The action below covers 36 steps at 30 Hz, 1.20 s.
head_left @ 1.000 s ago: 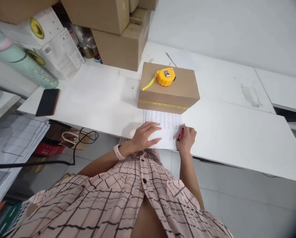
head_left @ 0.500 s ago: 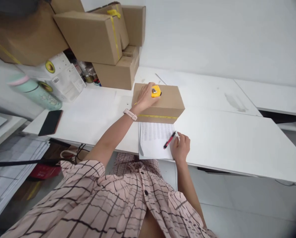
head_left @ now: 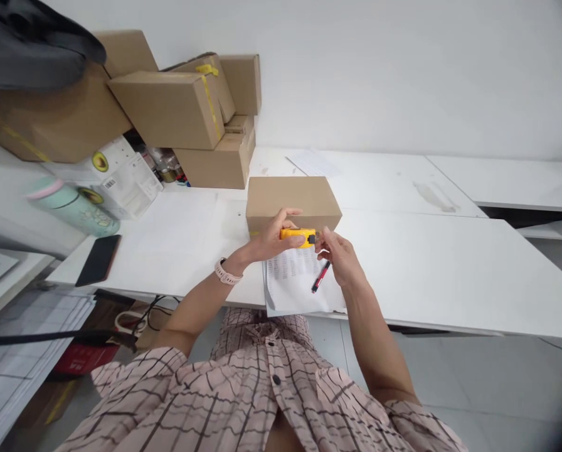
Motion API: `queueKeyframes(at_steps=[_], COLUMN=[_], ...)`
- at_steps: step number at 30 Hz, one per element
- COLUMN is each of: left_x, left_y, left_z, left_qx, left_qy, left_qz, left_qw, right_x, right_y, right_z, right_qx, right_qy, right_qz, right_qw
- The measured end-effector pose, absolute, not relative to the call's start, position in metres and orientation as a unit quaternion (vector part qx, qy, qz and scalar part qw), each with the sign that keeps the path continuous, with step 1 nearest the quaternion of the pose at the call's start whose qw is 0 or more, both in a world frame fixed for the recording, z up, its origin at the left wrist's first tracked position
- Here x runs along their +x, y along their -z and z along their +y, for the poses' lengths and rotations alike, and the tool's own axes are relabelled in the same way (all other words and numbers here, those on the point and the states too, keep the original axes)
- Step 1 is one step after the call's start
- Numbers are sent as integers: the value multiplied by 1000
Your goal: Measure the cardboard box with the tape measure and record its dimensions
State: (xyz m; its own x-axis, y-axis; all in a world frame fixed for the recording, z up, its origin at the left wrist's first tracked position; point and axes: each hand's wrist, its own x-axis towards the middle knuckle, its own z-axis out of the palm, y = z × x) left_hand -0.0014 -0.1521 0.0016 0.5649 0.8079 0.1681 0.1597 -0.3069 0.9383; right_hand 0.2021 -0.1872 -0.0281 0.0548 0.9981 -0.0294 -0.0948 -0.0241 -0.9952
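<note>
My left hand (head_left: 274,237) is closed around a yellow tape measure (head_left: 293,237), its thumb along the near side and the index finger stretched forward. At the case's right end, beside its dark part, my right hand (head_left: 340,256) pinches what looks like the tape's end; little of the blade shows. Just beyond both hands lies a closed cardboard box (head_left: 293,193). Beneath them are printed sheets of paper (head_left: 293,292), and a red and black pen (head_left: 320,278) rests on these near my right hand.
Cardboard boxes (head_left: 165,110) are stacked at the back left. A mint bottle (head_left: 78,210) leans beside white cartons (head_left: 130,188), with a dark phone (head_left: 98,260) in front. The white table (head_left: 426,270) extends right, its front edge close to my body.
My left hand has lifted the tape measure off the box top and brought it nearer and lower. My right hand has risen from the paper to the tape measure's end.
</note>
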Motion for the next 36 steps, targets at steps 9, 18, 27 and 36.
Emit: queueKeyframes(at_steps=[9, 18, 27, 36], left_x=[-94, -151, -135, -136], left_y=[-26, -18, -11, -9], left_z=[-98, -47, -34, -33], left_qx=[610, 541, 567, 560], left_qy=[-451, -437, -420, -408], left_qz=[515, 610, 577, 582], left_qw=[398, 380, 411, 426], right_x=[264, 260, 258, 253], right_y=[7, 24, 32, 22], right_z=[-79, -20, -26, -24], right_qx=[-533, -698, -672, -699], right_qy=[-445, -368, -445, -373], right_qz=[-401, -401, -415, -446], right_qw=[598, 466, 421, 416])
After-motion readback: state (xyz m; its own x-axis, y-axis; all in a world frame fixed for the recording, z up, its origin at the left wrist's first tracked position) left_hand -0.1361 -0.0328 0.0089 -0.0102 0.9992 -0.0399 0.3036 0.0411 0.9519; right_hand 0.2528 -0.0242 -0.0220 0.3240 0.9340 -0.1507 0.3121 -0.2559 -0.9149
